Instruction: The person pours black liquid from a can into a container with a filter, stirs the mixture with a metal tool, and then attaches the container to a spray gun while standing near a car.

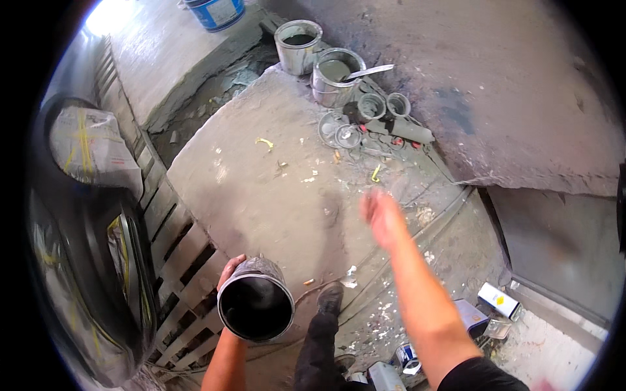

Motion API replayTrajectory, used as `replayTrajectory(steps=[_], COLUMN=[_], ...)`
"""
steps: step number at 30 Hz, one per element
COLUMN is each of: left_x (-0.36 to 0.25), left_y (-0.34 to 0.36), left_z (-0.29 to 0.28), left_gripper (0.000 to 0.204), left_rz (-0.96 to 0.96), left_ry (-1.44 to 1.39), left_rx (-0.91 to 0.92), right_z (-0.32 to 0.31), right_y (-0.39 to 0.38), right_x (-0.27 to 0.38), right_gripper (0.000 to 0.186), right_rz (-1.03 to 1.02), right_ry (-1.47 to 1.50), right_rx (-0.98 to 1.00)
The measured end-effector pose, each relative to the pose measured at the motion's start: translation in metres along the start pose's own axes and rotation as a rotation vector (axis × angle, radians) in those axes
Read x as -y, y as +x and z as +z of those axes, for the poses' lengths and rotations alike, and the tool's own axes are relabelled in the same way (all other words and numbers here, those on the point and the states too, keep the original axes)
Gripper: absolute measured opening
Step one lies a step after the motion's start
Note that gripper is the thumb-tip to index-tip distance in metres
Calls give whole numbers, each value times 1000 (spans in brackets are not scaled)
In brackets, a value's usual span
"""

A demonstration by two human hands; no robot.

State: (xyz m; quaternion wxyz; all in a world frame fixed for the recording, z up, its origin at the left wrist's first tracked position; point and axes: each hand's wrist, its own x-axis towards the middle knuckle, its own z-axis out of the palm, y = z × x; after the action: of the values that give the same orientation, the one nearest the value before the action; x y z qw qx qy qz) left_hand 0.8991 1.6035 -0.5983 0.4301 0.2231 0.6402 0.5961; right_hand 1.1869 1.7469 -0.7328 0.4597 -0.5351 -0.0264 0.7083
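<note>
My left hand [231, 270] grips a dark-lined cylindrical can [257, 266] at the lower middle, tilted so its open top faces me. My right hand [381, 215] reaches out over the concrete floor, its fingers smeared by motion. Beyond it stand a metal can of grey liquid with a stick [329, 92] in it, another can of darker liquid [293, 55], and two small grey-smeared cups [372, 106]. Beside them lie clear lids [347, 137], a grey cylinder [414, 133] and small scraps.
Black car body panels [88, 195] with masking lean at left beside a slatted grate [179, 254]. A broken ledge [169, 98] with a blue pail [212, 13] is at upper left. A raised concrete slab [515, 98] fills upper right. Several tins [495, 300] lie lower right, near my foot [329, 300].
</note>
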Motion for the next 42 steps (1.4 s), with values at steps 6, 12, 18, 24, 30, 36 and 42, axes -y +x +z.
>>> replayTrajectory(steps=[6, 12, 18, 24, 30, 36, 42], left_x=[21, 37, 57, 54, 58, 98, 140], left_y=[-39, -97, -151, -228, -338, -419, -478], left_z=[21, 25, -8, 19, 34, 45, 71], left_gripper=[31, 31, 41, 45, 46, 46, 48], left_rz=[51, 84, 3, 341, 378, 162, -280], left_ry=[-12, 317, 579, 937, 959, 887, 681], left_rx=[127, 571, 1092, 1485, 1478, 1538, 1517], right_z=[-257, -338, -398, -441, -530, -583, -586], right_y=[-240, -423, -521, -596, -631, -638, -636], right_x=[-215, -286, -367, -403, -388, -393, -411], right_gripper=[26, 20, 25, 42, 68, 118, 111], right_rz=[572, 521, 360, 175, 79, 452, 301], right_ry=[-509, -1156, -670, -439, -595, -531, -574], right_rx=[-376, -200, -584, -839, -1448, -1340, -1332])
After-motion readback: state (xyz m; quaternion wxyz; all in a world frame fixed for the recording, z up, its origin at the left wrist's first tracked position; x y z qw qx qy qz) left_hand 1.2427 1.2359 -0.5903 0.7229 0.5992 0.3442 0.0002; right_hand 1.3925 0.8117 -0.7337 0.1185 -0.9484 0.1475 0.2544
